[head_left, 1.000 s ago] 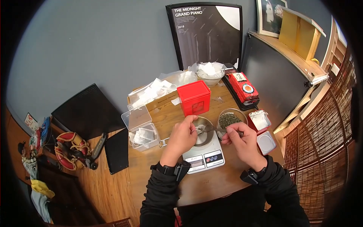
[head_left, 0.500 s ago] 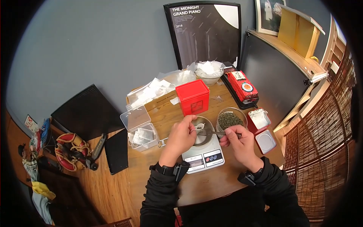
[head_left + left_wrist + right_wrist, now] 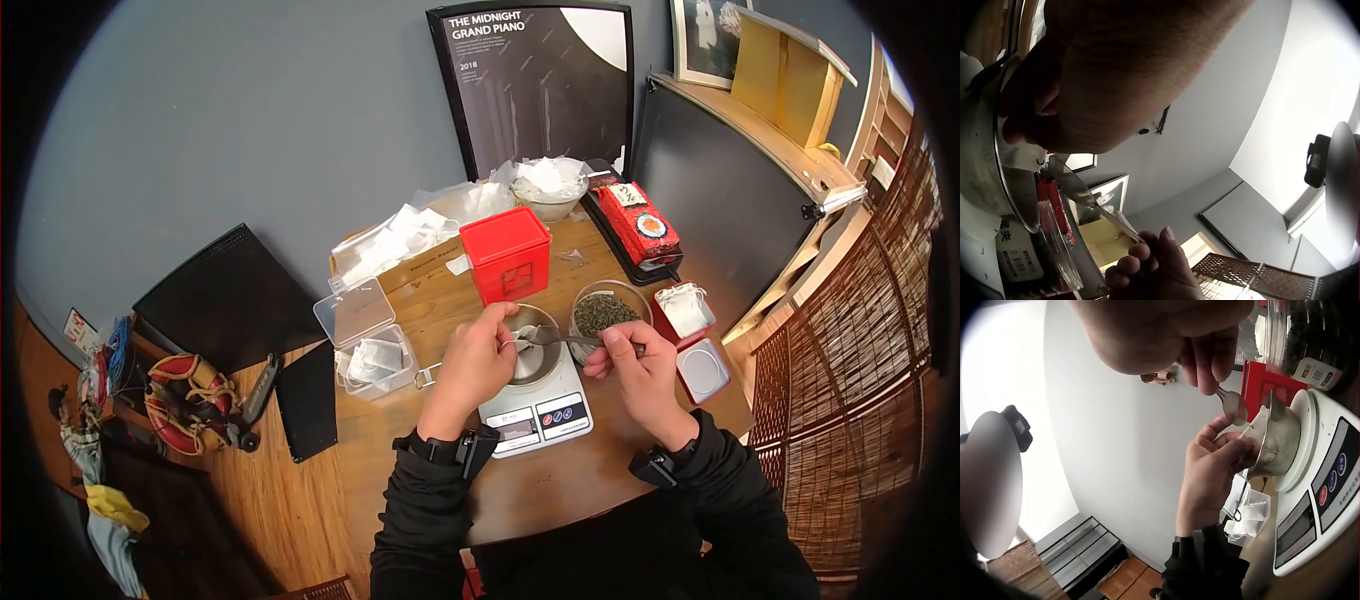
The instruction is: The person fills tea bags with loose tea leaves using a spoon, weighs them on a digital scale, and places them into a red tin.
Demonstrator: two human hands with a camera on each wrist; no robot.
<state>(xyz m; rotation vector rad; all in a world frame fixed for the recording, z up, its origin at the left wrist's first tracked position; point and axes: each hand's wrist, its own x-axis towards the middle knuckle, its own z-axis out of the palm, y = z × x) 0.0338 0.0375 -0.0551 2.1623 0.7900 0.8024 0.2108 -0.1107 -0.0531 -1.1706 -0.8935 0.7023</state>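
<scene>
My left hand [image 3: 476,362] pinches a small white tea bag [image 3: 1256,430] at the mouth of a metal cup [image 3: 543,374] with a wire handle. The cup sits on a white kitchen scale [image 3: 545,425]. In my right hand [image 3: 642,376] is a metal spoon [image 3: 1233,406], gripped by its handle between thumb and fingers. The spoon's bowl is right beside the tea bag's top, above the cup rim. A clear jar of dried green leaves [image 3: 604,312] stands just beyond my right hand, which partly covers it.
Behind the cup stands a red tin [image 3: 507,254]. A clear plastic box [image 3: 378,362] with white bags is at left; an open small red tin [image 3: 686,311] at right. Farther back are loose white bags [image 3: 400,245], a glass bowl [image 3: 550,207] and a red packet [image 3: 640,222].
The spoon's bowl dips below the tea bag's mouth, where dark leaves show half a second ago, then rises back to the bag's top. The left hand keeps its pinch.
</scene>
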